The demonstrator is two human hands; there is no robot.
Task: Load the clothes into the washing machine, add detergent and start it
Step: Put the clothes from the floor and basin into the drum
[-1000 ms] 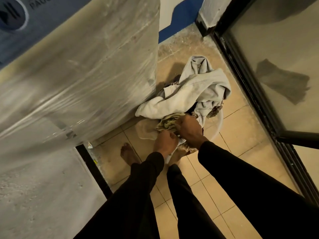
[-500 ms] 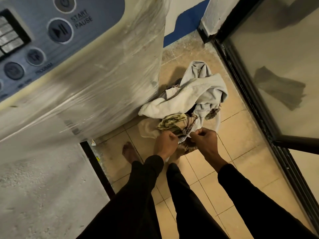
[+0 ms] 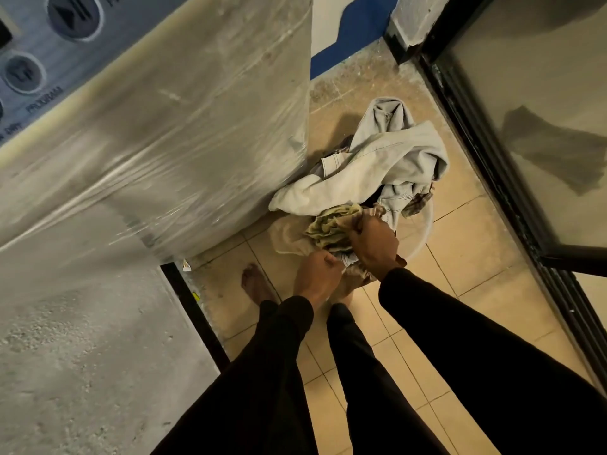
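Right hand (image 3: 372, 243) has moved forward onto the crumpled yellow-green cloth (image 3: 331, 226), gripping it; left hand (image 3: 317, 274) still clutches the pale fabric below.

On the washer's control panel (image 3: 65, 60), at ten o'clock, the word "PROGRAM" (image 3: 45, 99) runs below a round button (image 3: 23, 72). Beside the play/pause button (image 3: 74, 13) at eleven o'clock only the letters "PA" (image 3: 113, 0) show, cut by the frame edge. Other small print on the panel is too blurred to read.
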